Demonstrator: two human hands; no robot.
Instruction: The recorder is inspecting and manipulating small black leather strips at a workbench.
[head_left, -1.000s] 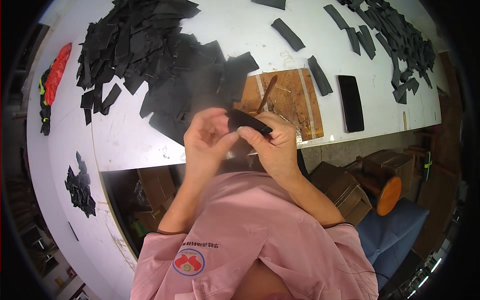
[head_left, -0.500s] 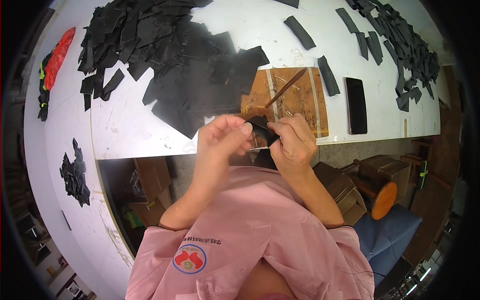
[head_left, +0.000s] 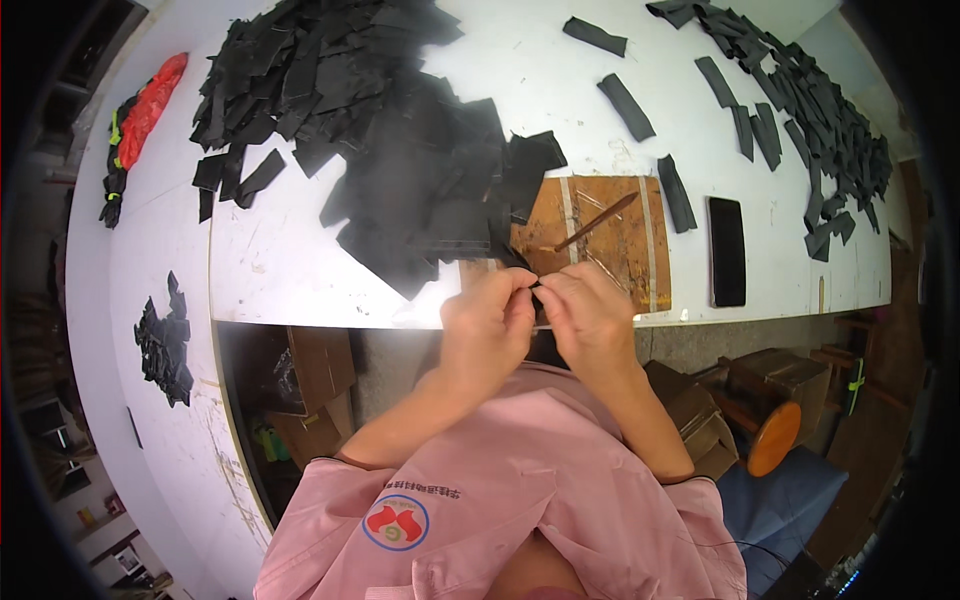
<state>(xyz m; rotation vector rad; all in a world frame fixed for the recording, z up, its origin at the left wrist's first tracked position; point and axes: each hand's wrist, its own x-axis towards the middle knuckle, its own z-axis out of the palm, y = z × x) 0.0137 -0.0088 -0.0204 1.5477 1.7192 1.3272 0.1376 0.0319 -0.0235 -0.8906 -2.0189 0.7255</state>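
Observed black strip (head_left: 516,259) pinched in fingers of left hand (head_left: 492,315) and right hand (head_left: 590,310), mostly hidden, near edge of table (head_left: 260,285). From hands, noted wooden board (head_left: 630,260) at 1–2 o'clock, bearing brown stick (head_left: 597,221); logged black heap (head_left: 400,150) at 10–11, phone (head_left: 727,252) near 3.

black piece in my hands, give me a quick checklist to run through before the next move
1. Black piece pinched by both left hand and right hand: ok.
2. Edges of the piece lined up: cannot tell, the hands hide most of it.
3. Brown pointed tool lying on the wooden board, apart from both hands: ok.
4. Board free of other material: not ok, the black pile laps over its left side.
5. Phone out of the way: ok, it lies apart, to the right of the board.
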